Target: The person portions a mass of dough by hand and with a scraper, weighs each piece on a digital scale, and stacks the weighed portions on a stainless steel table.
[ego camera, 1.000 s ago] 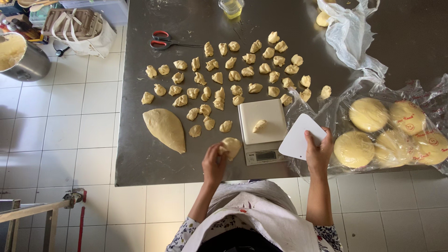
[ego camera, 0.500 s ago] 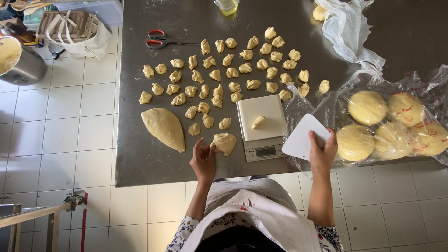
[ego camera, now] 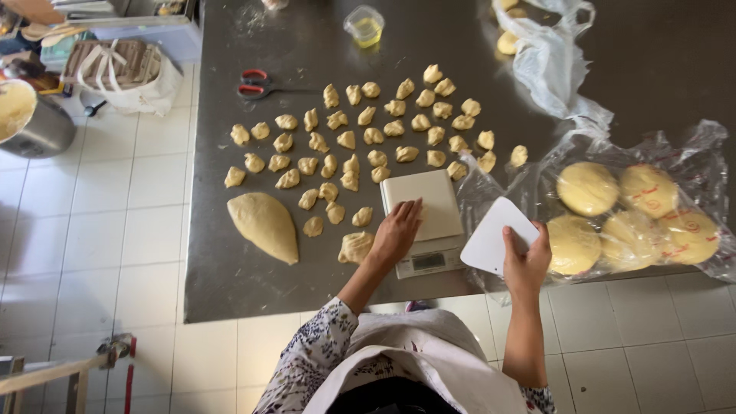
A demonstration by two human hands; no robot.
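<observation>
My left hand (ego camera: 395,234) reaches onto the white platform of a small kitchen scale (ego camera: 441,230). Its fingertips cover the spot where a small dough piece lay, and that piece is hidden. Just left of the wrist a torn dough lump (ego camera: 356,248) lies on the steel table (ego camera: 230,284). My right hand (ego camera: 526,261) holds a white plastic scraper (ego camera: 494,239) to the right of the scale, above the table's front edge. A large teardrop-shaped dough piece (ego camera: 265,225) lies further left. Several small dough portions (ego camera: 368,136) lie in rows behind the scale.
A clear plastic bag with round dough discs (ego camera: 629,211) lies at the right. Red-handled scissors (ego camera: 257,84) and a small cup of yellow liquid (ego camera: 365,25) are at the back. On the tiled floor at left stand a metal pot (ego camera: 34,123) and a cloth bag (ego camera: 123,73).
My left hand has left the dough lump and moved right onto the scale, covering the small piece there. My right hand with the scraper has hardly moved.
</observation>
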